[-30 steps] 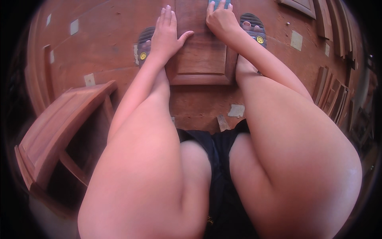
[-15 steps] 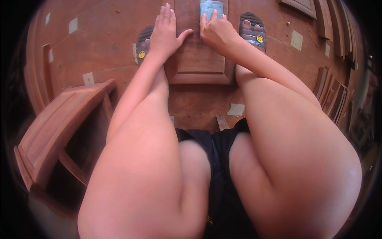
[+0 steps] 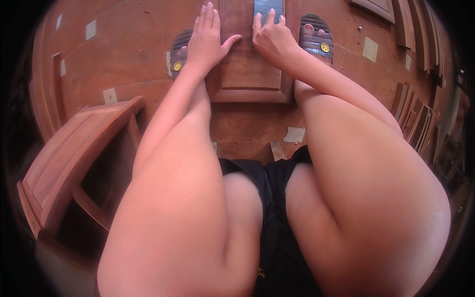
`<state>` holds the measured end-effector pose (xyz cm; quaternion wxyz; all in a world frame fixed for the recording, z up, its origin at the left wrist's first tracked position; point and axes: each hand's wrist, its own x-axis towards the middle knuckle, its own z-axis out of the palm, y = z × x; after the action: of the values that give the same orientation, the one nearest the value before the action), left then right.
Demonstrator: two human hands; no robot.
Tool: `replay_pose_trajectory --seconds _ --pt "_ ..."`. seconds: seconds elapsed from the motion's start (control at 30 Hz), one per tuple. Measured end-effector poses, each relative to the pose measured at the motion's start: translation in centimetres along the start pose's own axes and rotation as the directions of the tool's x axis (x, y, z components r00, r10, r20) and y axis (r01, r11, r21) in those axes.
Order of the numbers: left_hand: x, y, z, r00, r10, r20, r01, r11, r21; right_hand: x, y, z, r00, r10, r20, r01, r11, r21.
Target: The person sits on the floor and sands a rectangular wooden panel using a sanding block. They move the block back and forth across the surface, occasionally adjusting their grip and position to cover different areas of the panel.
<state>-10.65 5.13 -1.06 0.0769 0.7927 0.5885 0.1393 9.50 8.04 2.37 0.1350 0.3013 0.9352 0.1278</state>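
A reddish-brown wooden panel (image 3: 252, 81) with a raised centre and bevelled edges lies between my feet, its far end out of view. My left hand (image 3: 205, 39) rests flat along the panel's left edge, fingers stretched out and thumb apart, steadying nothing else. Under the fingertips of my right hand (image 3: 274, 37) is a grey-blue sheet of sandpaper (image 3: 268, 6), pressed against the panel's face near its right side. The fingers are bent and slightly spread over the sheet. My right thumb is hidden.
Sandals (image 3: 316, 37) are on my feet at both sides of the panel. A curved-looking wooden frame piece (image 3: 74, 148) stands at left. Several wooden strips (image 3: 413, 116) and another panel (image 3: 376, 9) lie at right. Pale scraps (image 3: 370, 49) dot the reddish floor.
My right hand and the sandpaper have shifted slightly to the right and away from me along the panel. My left hand stays in place.
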Motion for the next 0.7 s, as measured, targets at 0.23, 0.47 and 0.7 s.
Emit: replay_pose_trajectory --seconds 0.23,0.47,0.7 --pt "0.4 0.1 0.0 1.000 0.015 -0.014 -0.015 1.000 -0.005 0.6 1.1 -0.2 0.973 0.229 -0.027 -0.226 0.970 0.092" --pt "0.2 0.0 0.1 1.000 0.001 0.016 -0.001 1.000 0.003 1.5 0.1 0.2 0.967 0.242 -0.083 -0.225 0.959 0.175" --pt "0.1 0.1 0.3 1.000 0.013 -0.007 -0.013 1.000 -0.011 -0.2 -0.1 0.8 0.972 0.230 -0.045 -0.227 0.972 0.052"
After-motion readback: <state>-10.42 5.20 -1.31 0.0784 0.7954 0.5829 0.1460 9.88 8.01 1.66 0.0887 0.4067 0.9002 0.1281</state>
